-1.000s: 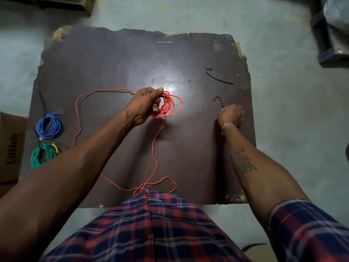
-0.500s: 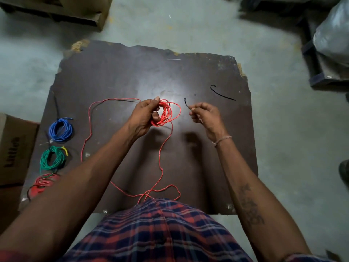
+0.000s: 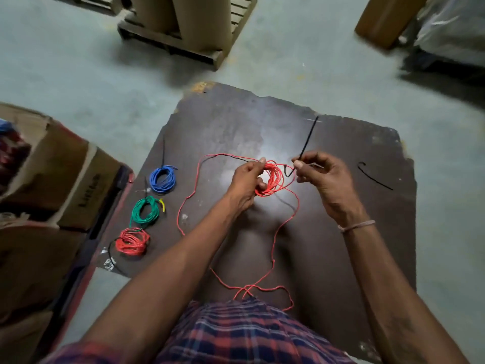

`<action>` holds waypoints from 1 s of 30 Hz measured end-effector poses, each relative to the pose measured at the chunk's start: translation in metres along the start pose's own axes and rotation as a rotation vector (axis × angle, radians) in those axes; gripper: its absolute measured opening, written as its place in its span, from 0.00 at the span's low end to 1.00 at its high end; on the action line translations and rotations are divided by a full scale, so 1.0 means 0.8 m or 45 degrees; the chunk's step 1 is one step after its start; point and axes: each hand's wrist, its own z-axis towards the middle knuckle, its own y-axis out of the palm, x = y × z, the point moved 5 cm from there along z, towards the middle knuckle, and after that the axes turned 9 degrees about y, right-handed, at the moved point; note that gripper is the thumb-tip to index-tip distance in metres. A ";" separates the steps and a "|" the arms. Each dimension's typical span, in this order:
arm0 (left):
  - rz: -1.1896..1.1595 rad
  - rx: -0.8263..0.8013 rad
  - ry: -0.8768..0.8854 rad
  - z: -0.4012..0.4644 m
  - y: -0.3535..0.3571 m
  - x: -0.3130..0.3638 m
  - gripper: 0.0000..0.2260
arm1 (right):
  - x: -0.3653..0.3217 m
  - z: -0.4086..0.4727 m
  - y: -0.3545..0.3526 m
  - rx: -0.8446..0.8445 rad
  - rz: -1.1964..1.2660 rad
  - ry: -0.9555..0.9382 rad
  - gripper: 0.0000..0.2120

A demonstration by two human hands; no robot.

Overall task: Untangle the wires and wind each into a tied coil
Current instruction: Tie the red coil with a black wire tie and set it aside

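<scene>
The black tie [image 3: 307, 143] runs long from its hooked lower end beside the red coil [image 3: 273, 179] up toward one o'clock, thin and nearly straight. The right hand [image 3: 325, 177] pinches it low down between curled fingers. The left hand [image 3: 246, 185] grips the coil, a loose bundle of bright loops above the middle of the board [image 3: 341, 258], its slack trailing toward six o'clock.

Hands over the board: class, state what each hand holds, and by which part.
Left hand grips the red wire coil at its left side. Right hand pinches the black tie near its lower end.
</scene>
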 end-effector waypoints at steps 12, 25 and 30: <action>0.155 0.032 0.096 0.002 -0.020 0.003 0.10 | 0.010 0.044 0.039 0.014 -0.469 -0.097 0.07; 0.254 0.007 0.114 0.001 -0.011 0.012 0.11 | 0.004 0.014 0.066 0.261 -0.829 -0.617 0.08; 0.227 -0.002 0.094 0.000 -0.009 0.013 0.12 | 0.011 0.009 0.063 0.289 -0.835 -0.658 0.09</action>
